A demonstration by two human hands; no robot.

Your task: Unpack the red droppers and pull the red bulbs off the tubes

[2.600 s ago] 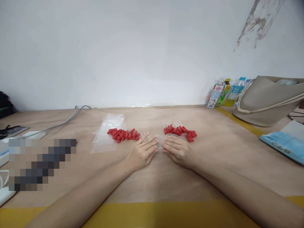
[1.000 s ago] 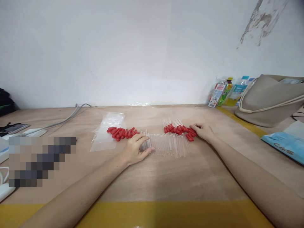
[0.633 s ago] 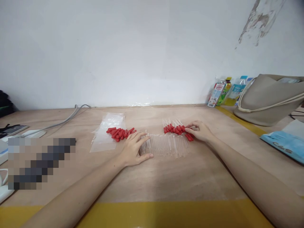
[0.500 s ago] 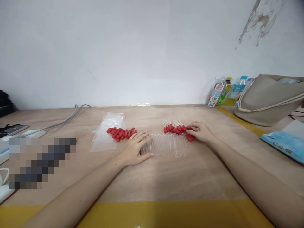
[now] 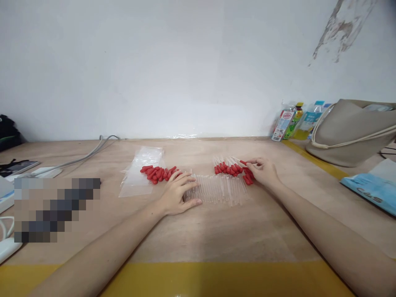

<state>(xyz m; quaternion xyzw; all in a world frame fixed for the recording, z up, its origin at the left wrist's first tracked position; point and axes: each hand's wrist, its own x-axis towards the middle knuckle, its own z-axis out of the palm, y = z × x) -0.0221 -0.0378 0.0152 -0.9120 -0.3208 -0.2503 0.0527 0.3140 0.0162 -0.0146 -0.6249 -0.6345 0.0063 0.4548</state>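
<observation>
A row of clear thin tubes lies side by side on the table. My left hand rests on the row's left end with its fingers spread. Between thumb and fingers, my right hand pinches a dropper by its red rubber bulb, the pale tube pointing away to the left. Several droppers with red bulbs are bunched behind the row, tips toward the wall. More red bulbs lie just below my right fingertips. Beside my left hand is a pile of red rubber bulbs.
Clear plastic bags lie under the left pile. A grey cable and a white power strip are at the left. Drink bottles, a carton, a grey bag and a blue packet stand or lie at the right.
My right hand has raised a red-bulbed dropper slightly from beside the bunch, its bulb now tilted up to the left. My left hand stays on the tubes. The view has shifted slightly.
</observation>
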